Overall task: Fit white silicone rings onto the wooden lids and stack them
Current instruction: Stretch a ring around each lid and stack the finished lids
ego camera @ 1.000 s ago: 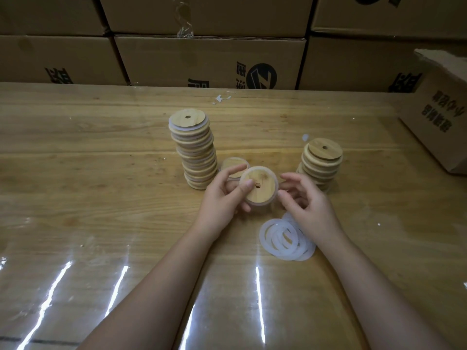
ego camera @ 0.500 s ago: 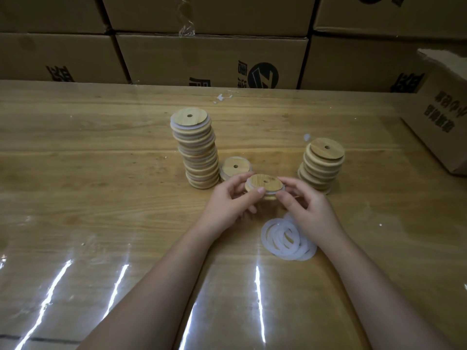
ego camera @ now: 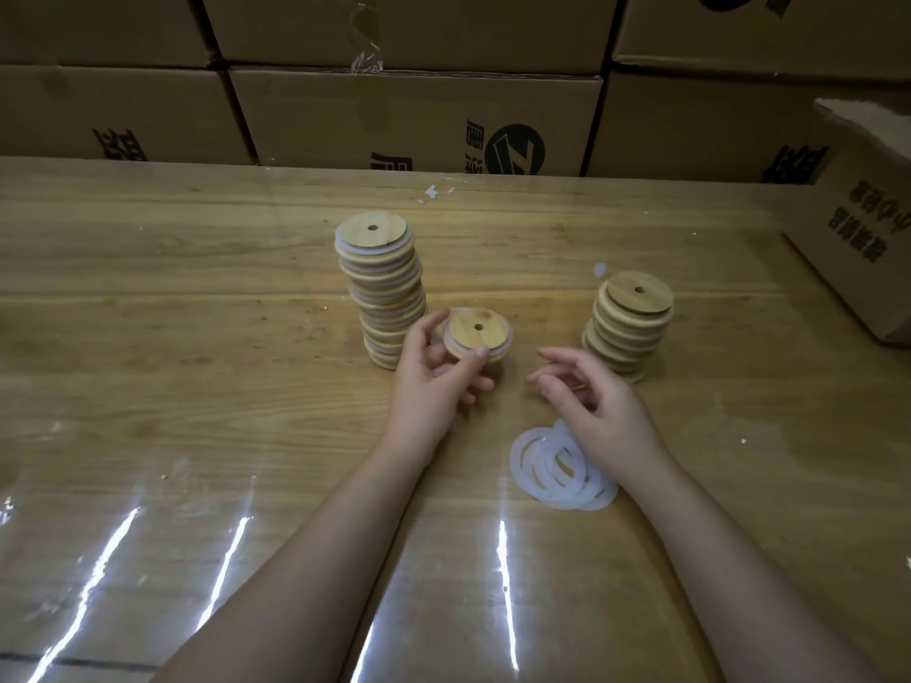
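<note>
Pinching ringed lid [ego camera: 477, 335] between thumb and forefinger: left grip [ego camera: 434, 382], just right of tall stack [ego camera: 384, 288]. Fingers spread, holding nothing: right grip [ego camera: 596, 396], over loose rings [ego camera: 562, 465] on surface [ego camera: 197, 386]. Beyond right grip: short stack [ego camera: 628, 322], apart.

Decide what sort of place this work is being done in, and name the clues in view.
Probably a warehouse or packing room: printed cardboard cartons are stacked along the back of the wooden table, and identical wooden lids stand in stacks beside loose white silicone rings.
</note>
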The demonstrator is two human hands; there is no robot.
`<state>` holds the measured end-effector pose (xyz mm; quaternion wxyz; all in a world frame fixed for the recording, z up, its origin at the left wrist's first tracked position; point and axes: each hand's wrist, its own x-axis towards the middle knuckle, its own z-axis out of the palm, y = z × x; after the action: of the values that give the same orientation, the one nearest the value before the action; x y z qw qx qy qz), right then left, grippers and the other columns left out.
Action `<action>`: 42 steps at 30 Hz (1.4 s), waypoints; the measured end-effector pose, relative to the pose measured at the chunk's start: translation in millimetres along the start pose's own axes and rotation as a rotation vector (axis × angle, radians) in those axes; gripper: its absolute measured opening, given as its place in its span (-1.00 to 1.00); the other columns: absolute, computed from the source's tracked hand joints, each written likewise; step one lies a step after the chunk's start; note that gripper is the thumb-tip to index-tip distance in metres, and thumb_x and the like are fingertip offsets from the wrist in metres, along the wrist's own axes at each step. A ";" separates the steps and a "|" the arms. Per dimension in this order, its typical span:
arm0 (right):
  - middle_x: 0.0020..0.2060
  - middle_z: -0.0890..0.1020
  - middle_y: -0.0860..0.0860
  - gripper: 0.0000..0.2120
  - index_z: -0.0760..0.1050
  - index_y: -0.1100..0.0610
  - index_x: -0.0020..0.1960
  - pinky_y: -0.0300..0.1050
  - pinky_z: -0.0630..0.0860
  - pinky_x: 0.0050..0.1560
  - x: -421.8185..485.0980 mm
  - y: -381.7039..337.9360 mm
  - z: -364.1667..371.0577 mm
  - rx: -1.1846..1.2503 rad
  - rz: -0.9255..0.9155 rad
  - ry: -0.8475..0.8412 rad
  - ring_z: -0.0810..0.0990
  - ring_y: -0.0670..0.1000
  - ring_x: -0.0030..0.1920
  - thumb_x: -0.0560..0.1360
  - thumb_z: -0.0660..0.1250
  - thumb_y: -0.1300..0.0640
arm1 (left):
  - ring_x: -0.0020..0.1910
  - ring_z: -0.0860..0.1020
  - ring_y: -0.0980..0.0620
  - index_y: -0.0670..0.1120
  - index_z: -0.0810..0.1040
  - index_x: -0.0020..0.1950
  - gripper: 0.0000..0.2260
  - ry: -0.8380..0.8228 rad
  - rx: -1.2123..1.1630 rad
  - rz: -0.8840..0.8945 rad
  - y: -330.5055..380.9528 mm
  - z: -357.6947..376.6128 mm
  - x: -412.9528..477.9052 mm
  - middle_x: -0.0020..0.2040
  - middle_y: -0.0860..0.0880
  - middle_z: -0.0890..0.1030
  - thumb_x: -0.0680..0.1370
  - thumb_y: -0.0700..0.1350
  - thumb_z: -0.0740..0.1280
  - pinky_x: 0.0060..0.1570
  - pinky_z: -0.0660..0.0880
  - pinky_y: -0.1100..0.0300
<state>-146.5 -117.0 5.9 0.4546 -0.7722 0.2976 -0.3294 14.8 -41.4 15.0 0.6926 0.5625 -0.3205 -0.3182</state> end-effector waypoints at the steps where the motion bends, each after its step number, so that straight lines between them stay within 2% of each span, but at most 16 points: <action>1: -0.07 0.64 -0.10 -0.76 0.44 -0.11 0.16 -0.31 0.51 -0.06 -0.1 -0.5 -0.1 -0.005 -0.004 -0.003 0.60 -0.18 -0.04 0.53 0.30 0.11 | -0.42 0.59 0.13 -0.05 0.29 0.26 -0.60 0.031 0.004 0.006 -1.6 0.6 0.7 -0.19 -0.02 0.61 0.51 -0.28 0.36 -0.49 0.43 0.34; 6: -0.11 0.65 -0.09 -0.77 0.45 -0.19 0.08 -0.36 0.49 -0.10 -1.3 -2.7 -0.1 -0.006 -0.010 -0.006 0.60 -0.19 -0.10 0.52 0.30 0.12 | -0.55 0.51 0.14 0.00 0.30 0.23 -0.68 0.133 0.163 0.012 -10.2 3.1 3.5 -0.34 -0.02 0.53 0.55 -0.16 0.33 -0.62 0.32 0.35; 12: -0.04 0.65 -0.11 -0.75 0.47 -0.11 0.13 -0.40 0.47 -0.08 -1.9 -4.7 0.2 -0.006 -0.011 -0.040 0.60 -0.22 -0.06 0.54 0.29 0.18 | -0.57 0.50 0.11 0.00 0.28 0.26 -0.68 0.161 0.248 0.035 -15.1 3.5 5.5 -0.41 0.04 0.56 0.56 -0.13 0.31 -0.59 0.37 0.29; 14: 0.02 0.64 -0.19 -0.73 0.46 -0.10 0.18 -0.39 0.47 -0.03 -2.2 -6.0 0.0 -0.011 -0.015 -0.070 0.59 -0.22 0.00 0.55 0.27 0.19 | -0.51 0.51 0.08 -0.05 0.27 0.33 -0.63 0.193 0.293 0.046 -15.5 3.0 3.1 -0.41 0.04 0.54 0.57 -0.12 0.29 -0.48 0.45 0.19; 16: 0.04 0.63 -0.26 -0.71 0.47 -0.11 0.20 -0.34 0.49 0.02 -2.3 -6.6 0.6 -0.017 -0.016 -0.092 0.58 -0.20 0.03 0.56 0.26 0.20 | -0.40 0.49 0.12 -0.03 0.29 0.34 -0.63 0.233 0.457 0.187 -13.2 2.8 -2.6 -0.39 0.10 0.50 0.56 -0.09 0.28 -0.30 0.45 0.14; 17: 0.04 0.62 -0.27 -0.71 0.47 -0.11 0.20 -0.32 0.50 0.03 -2.3 -6.6 0.8 -0.021 -0.015 -0.095 0.58 -0.19 0.03 0.55 0.26 0.19 | -0.35 0.48 0.13 0.01 0.34 0.31 -0.65 0.224 0.578 0.321 -9.9 3.1 -6.3 -0.35 0.14 0.50 0.54 -0.07 0.27 -0.27 0.42 0.16; 20: 0.00 0.64 -0.24 -0.74 0.51 -0.07 0.17 -0.24 0.53 0.02 -2.6 -4.7 0.9 -0.034 -0.026 -0.052 0.60 -0.16 -0.01 0.54 0.28 0.19 | -0.11 0.51 -0.03 -0.02 0.55 0.14 -0.75 0.082 1.083 0.802 -4.8 5.9 -13.4 -0.05 0.06 0.59 0.48 -0.08 0.25 -0.16 0.40 0.09; 22: -0.04 0.65 -0.20 -0.77 0.52 -0.06 0.14 -0.19 0.55 0.00 -2.5 -3.2 0.6 -0.045 -0.034 0.007 0.62 -0.13 -0.04 0.54 0.27 0.19 | 0.05 0.55 -0.05 -0.03 0.62 0.08 -0.74 0.005 1.327 0.906 -4.7 8.5 -14.9 0.11 0.04 0.61 0.47 -0.07 0.23 -0.08 0.40 0.07; 26: -0.14 0.66 -0.18 -0.75 0.50 -0.16 0.03 -0.21 0.56 -0.05 -1.0 -2.3 0.7 -0.046 -0.018 0.071 0.63 -0.11 -0.11 0.54 0.27 0.20 | 0.25 0.51 -0.02 -0.06 0.62 0.10 -0.71 -0.048 1.561 0.806 -5.9 10.3 -19.9 0.21 -0.01 0.59 0.49 -0.05 0.19 0.06 0.44 0.06; 30: -0.16 0.66 -0.17 -0.75 0.49 -0.19 0.02 -0.25 0.55 -0.09 -1.2 -3.4 0.9 -0.062 -0.022 0.070 0.62 -0.12 -0.12 0.54 0.27 0.18 | 0.25 0.52 -0.08 -0.07 0.63 0.06 -0.73 -0.047 1.588 0.738 -2.8 12.7 -21.1 0.17 -0.04 0.61 0.49 -0.04 0.20 0.06 0.46 0.06; 35: -0.16 0.65 -0.16 -0.77 0.51 -0.14 0.01 -0.28 0.53 -0.11 -1.4 -2.1 0.4 -0.071 -0.029 0.084 0.62 -0.16 -0.14 0.55 0.26 0.20 | 0.27 0.50 -0.12 -0.09 0.63 0.04 -0.78 -0.072 1.541 0.727 -0.4 11.9 -21.8 0.21 -0.08 0.58 0.42 -0.09 0.38 0.11 0.45 0.02; 37: -0.15 0.63 -0.16 -0.80 0.55 -0.04 0.02 -0.26 0.52 -0.12 -2.0 -4.3 0.8 -0.130 -0.098 0.180 0.60 -0.12 -0.13 0.55 0.25 0.23 | 0.32 0.44 -0.14 -0.11 0.62 0.07 -0.77 -0.081 1.510 0.714 0.8 12.6 -22.2 0.30 -0.13 0.52 0.44 -0.12 0.33 0.20 0.41 -0.04; 39: -0.09 0.59 -0.10 -0.83 0.56 0.12 0.05 -0.24 0.48 -0.08 -2.2 -6.7 -1.5 -0.262 -0.252 0.369 0.56 -0.04 -0.08 0.53 0.22 0.24 | 0.39 0.37 -0.17 -0.12 0.59 0.13 -0.72 -0.085 1.498 0.658 0.9 13.0 -22.3 0.38 -0.17 0.42 0.45 -0.13 0.29 0.29 0.33 -0.12; 41: 0.01 0.57 0.01 -0.77 0.54 0.20 0.09 -0.13 0.41 0.07 -1.0 -6.3 -6.4 -0.418 -0.329 0.553 0.52 0.08 0.03 0.49 0.20 0.22 | 0.41 0.32 -0.18 -0.13 0.56 0.19 -0.67 -0.088 1.502 0.593 0.0 13.2 -22.0 0.43 -0.19 0.35 0.44 -0.14 0.32 0.33 0.26 -0.17; 42: 0.09 0.56 0.05 -0.73 0.52 0.19 0.15 -0.05 0.35 0.15 -0.1 -5.7 -9.3 -0.478 -0.305 0.612 0.49 0.13 0.11 0.48 0.20 0.22 | 0.42 0.32 -0.17 -0.13 0.54 0.21 -0.66 -0.090 1.508 0.569 -0.5 13.3 -22.0 0.44 -0.19 0.34 0.44 -0.14 0.32 0.34 0.24 -0.18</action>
<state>-153.0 -119.3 14.4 0.0992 -0.7575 0.3694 -0.5290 -8.9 -31.5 14.7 0.1674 0.7618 -0.6075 0.1499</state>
